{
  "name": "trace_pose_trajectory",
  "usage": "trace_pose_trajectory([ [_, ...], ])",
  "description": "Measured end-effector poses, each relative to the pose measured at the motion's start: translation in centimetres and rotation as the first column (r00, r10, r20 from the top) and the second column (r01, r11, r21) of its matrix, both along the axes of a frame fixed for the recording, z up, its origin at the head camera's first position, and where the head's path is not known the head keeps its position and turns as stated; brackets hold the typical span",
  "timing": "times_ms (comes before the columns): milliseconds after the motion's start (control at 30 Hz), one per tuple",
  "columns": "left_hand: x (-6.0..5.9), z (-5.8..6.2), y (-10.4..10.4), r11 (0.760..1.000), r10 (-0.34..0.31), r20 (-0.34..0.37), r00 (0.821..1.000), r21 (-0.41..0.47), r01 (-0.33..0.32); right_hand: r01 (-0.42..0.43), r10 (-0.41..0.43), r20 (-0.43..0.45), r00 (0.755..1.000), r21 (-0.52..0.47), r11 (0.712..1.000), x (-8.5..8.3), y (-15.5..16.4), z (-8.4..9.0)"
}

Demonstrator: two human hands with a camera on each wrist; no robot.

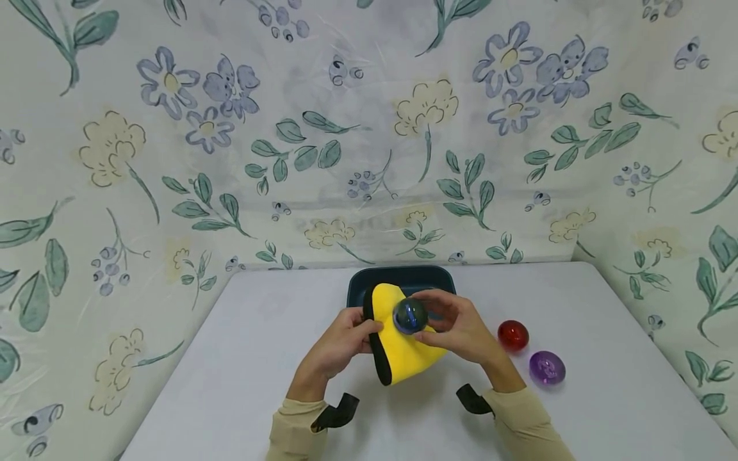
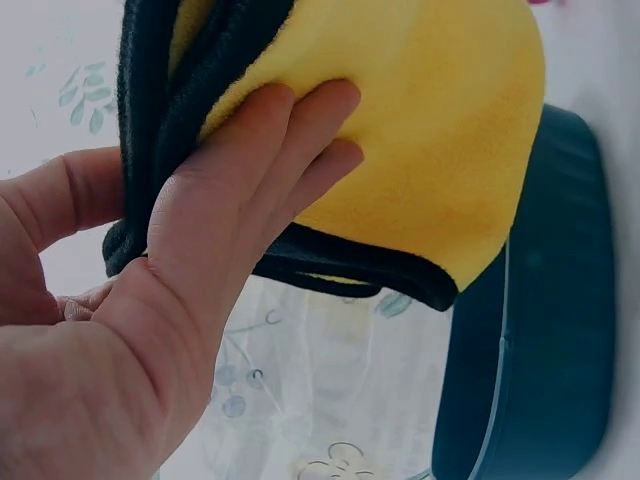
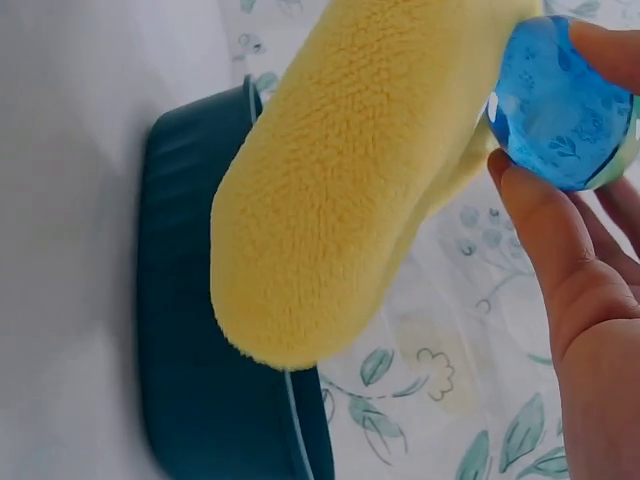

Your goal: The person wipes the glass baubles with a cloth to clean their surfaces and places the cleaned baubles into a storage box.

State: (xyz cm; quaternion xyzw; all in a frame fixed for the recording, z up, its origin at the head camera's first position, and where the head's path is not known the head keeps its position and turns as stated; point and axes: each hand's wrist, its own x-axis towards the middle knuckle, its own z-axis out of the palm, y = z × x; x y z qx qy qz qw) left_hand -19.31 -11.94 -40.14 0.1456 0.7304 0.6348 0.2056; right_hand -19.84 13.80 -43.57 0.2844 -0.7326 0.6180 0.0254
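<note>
Fingers of the right hand (image 1: 464,330) hold a round transparent blue ball (image 1: 410,315) by a folded yellow cloth (image 1: 403,355) with black edging, whose nine o'clock edge the left hand (image 1: 340,336) pinches between thumb and fingers. At twelve o'clock, a dark teal rectangular box (image 1: 403,276) with rounded corners sits at the white surface's (image 1: 259,333) far edge. From the blue ball, a shiny red ball (image 1: 513,336) lies toward three o'clock, a transparent purple ball (image 1: 547,368) toward four; wide room stretches toward nine

Tray (image 1: 418,276) behind cloth (image 1: 400,362) and ball (image 1: 410,316)
</note>
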Motion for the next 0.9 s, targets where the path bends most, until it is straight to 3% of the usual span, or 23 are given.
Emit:
trace_pose_trajectory([
  [400,0.0,0.2,0.0,1.000,0.008,-0.011,1.000,0.010,-0.008,0.049,-0.046,-0.036,0.998,0.088,0.995,-0.6,0.7,-0.7],
  [733,0.2,0.1,0.6,1.000,0.008,-0.012,1.000,0.009,-0.008,0.019,-0.030,0.066,0.997,0.156,0.988,-0.9,1.4,-0.8],
  [900,0.2,0.1,0.9,1.000,0.028,-0.008,1.000,0.006,-0.028,0.018,-0.035,0.077,0.996,0.202,0.979,-0.8,1.6,-0.5],
])
